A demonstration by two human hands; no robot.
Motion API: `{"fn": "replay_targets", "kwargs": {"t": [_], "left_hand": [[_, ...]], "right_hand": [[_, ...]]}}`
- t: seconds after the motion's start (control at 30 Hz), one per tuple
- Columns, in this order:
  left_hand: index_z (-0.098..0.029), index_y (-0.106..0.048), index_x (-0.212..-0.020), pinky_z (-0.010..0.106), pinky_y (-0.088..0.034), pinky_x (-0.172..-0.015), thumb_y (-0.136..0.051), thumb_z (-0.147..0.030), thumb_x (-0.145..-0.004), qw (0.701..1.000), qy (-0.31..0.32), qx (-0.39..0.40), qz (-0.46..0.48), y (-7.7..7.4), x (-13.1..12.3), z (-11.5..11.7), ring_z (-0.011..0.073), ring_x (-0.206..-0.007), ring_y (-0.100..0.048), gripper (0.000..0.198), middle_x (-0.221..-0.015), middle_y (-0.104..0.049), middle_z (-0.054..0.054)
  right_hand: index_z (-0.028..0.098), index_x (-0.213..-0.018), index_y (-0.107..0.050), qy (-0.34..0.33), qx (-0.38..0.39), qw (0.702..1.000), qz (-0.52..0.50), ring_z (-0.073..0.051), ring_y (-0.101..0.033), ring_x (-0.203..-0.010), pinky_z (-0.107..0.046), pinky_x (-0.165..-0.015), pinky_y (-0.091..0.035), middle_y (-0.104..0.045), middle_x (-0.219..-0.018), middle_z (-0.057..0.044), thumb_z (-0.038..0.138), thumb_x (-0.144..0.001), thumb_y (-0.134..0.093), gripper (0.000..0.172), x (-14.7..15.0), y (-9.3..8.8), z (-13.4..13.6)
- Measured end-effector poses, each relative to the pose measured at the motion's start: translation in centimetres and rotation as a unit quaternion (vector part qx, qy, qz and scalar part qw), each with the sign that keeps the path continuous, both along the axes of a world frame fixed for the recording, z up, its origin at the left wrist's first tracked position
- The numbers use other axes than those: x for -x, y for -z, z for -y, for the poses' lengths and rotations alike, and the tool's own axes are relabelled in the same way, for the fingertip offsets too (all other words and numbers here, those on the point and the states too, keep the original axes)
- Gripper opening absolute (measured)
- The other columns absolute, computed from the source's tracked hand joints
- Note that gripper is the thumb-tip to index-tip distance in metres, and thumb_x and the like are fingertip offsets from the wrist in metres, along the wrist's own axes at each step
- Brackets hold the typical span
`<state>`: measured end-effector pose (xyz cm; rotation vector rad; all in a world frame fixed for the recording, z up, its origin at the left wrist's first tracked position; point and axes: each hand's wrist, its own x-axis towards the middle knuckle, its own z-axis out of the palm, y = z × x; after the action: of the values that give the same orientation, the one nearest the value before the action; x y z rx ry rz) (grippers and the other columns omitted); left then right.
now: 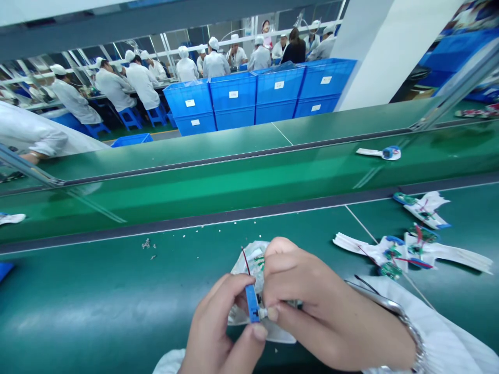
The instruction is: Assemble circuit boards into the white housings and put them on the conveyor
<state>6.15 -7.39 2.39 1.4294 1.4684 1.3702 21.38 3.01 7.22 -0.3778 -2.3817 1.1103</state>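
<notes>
Pinching a small blue part [252, 304] between thumb and forefinger, the left hand [216, 332] is holding it upright over the near edge of the green desk [97, 301]. The right hand [327, 311] is sitting just right of it, its fingers [273, 313] curling over and grasping a white piece [249, 262] that is carrying a thin red wire [245, 259]. One fingertip is pressing against the lower end of the blue part, so both hands are meeting on the same assembly. A metal wristband [405, 322] is showing at the right wrist. Farther right on the desk, several similar assemblies [384, 252] with blue parts, green boards and wires are lying near one another, and a few small crumbs [147, 243] are lying to the left. Beyond the desk, a green conveyor belt [234, 182] is carrying one white-and-blue piece [380, 152] at its right. At the far left, another person's white sleeve [35, 137] is resting by the belt. Farther still, blue crates [257, 93] are standing stacked in a row, and behind them people in white coats and caps [140, 80] are sitting at long benches.
</notes>
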Motion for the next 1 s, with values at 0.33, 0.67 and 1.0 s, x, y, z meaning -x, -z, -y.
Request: {"fn": "replay_targets", "kwargs": {"t": [0.33,0.67,1.0], "left_hand": [[-0.029,-0.045,-0.124,0.032,-0.046,-0.064,-0.038,-0.047,-0.095,0.987,-0.062,0.014,-0.151,-0.2,-1.6,0.3,0.0219,-0.074,-0.063,0.035,-0.097,-0.065,0.006],[-0.018,-0.038,-0.119,0.045,-0.050,-0.067,-0.039,-0.028,-0.088,0.911,-0.141,0.069,-0.382,0.1,-3.4,0.1,0.0335,-0.074,-0.069,0.032,-0.098,-0.070,0.019],[-0.016,-0.031,-0.139,0.051,-0.049,-0.079,-0.046,-0.035,-0.087,0.944,-0.083,0.134,-0.290,0.0,-1.9,-2.3,0.0375,-0.107,-0.058,0.058,-0.123,-0.056,0.021]], "right_hand": [[0.017,-0.063,-0.044,0.044,0.011,0.999,0.013,-0.014,-0.043,-0.067,-0.032,-0.067,-0.033,-0.051,-0.063,0.001,0.006,-0.081,-0.045,0.021,0.6,0.3,0.3],[0.018,-0.060,-0.036,0.041,-0.025,0.999,0.016,-0.015,-0.040,-0.064,-0.033,-0.062,-0.032,-0.048,-0.061,-0.001,0.009,-0.078,-0.041,0.021,0.3,0.1,0.2],[0.016,-0.065,-0.062,0.275,-0.017,0.949,0.153,-0.013,-0.060,-0.067,-0.023,-0.062,-0.042,-0.066,-0.069,0.000,0.019,-0.086,-0.051,0.024,1.2,3.0,-8.1]]}}
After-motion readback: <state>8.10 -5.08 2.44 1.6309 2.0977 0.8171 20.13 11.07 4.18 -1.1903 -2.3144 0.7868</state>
